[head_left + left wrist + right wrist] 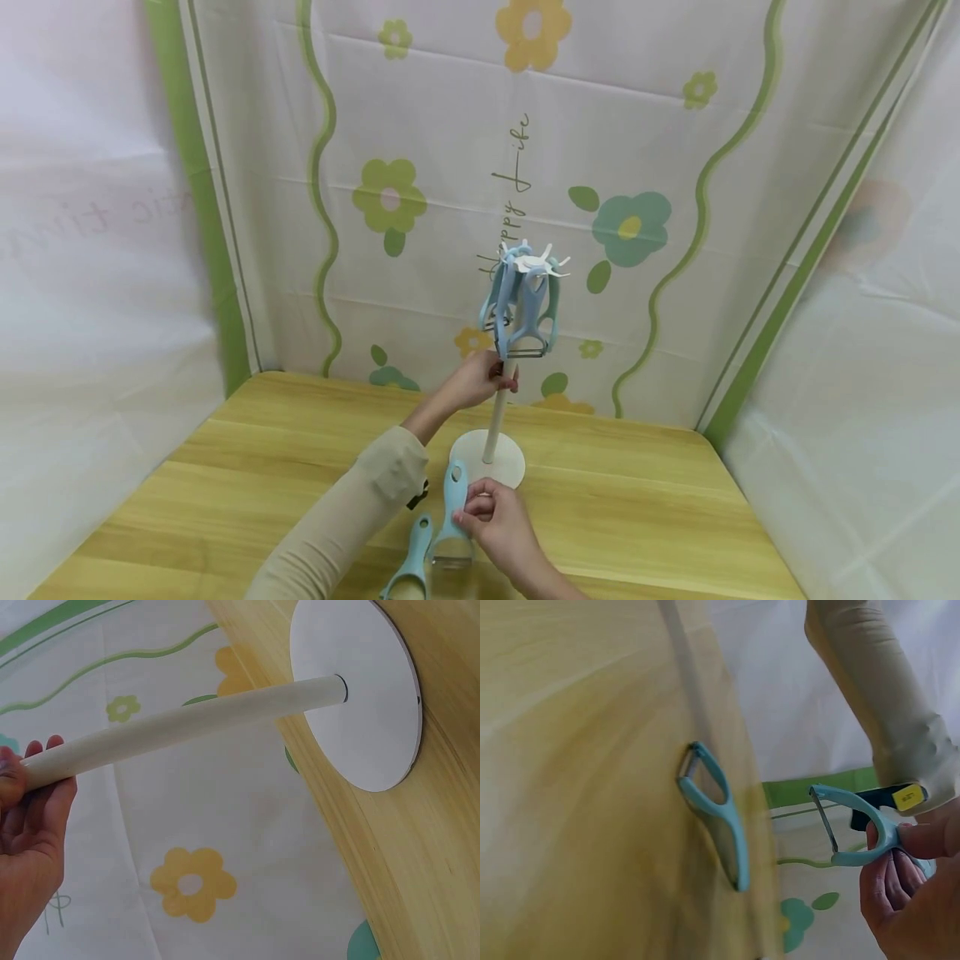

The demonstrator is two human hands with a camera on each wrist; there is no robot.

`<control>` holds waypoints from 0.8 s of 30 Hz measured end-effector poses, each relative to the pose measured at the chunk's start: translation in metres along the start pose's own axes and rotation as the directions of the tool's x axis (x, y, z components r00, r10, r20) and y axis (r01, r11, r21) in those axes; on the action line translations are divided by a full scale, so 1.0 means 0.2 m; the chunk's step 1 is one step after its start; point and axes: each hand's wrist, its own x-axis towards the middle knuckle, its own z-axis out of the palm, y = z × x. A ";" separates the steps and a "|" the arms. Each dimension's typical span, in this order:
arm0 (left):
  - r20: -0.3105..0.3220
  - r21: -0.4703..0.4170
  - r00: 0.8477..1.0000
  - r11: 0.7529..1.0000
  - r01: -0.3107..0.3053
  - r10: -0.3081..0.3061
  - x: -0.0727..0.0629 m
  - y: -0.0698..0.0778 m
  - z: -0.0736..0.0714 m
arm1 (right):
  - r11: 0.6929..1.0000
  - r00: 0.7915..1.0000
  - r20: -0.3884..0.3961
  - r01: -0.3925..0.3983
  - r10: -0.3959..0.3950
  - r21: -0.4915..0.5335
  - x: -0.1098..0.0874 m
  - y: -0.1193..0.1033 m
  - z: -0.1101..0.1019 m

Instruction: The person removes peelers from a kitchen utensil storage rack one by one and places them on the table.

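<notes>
A white stand with a round base [510, 468] and an upright pole [187, 724] stands on the table. Several blue and green peelers [531, 312] hang from the hooks [534, 263] at its top. My left hand [480, 379] grips the pole just below them; its fingers [56, 802] curl round it in the left wrist view. My right hand [498, 521] pinches a light blue peeler [454, 500] by its handle, lifted off the table in front of the base. Another light blue peeler [731, 817] lies on the wood, left of the held one in the head view.
The wooden table [630, 508] has a floral curtain [450, 125] behind it and pale fabric sides. My left forearm's beige sleeve [352, 504] reaches across the table's left part, with a dark strap [885, 802] at the wrist.
</notes>
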 end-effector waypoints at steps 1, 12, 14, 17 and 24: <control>0.002 0.002 1.000 1.000 -0.001 0.001 0.00 0.00 0.00 | 1.000 1.000 0.007 -0.007 0.007 0.014 0.00 0.02 0.01; 0.017 0.011 1.000 1.000 0.018 -0.018 0.00 0.01 0.00 | 0.995 0.991 0.098 0.094 -0.092 -0.018 -0.01 0.17 0.01; 0.016 0.016 1.000 1.000 0.018 -0.018 0.00 0.01 0.00 | 0.997 0.993 0.099 0.063 -0.060 -0.037 -0.01 0.18 0.01; 0.012 0.024 1.000 1.000 0.019 -0.020 0.00 0.01 -0.01 | 0.998 0.996 0.080 -0.030 0.034 -0.046 -0.01 0.18 0.02; 0.015 0.012 1.000 1.000 0.019 -0.019 0.00 0.00 0.00 | 0.991 0.988 0.091 -0.125 0.128 -0.043 -0.02 0.22 0.01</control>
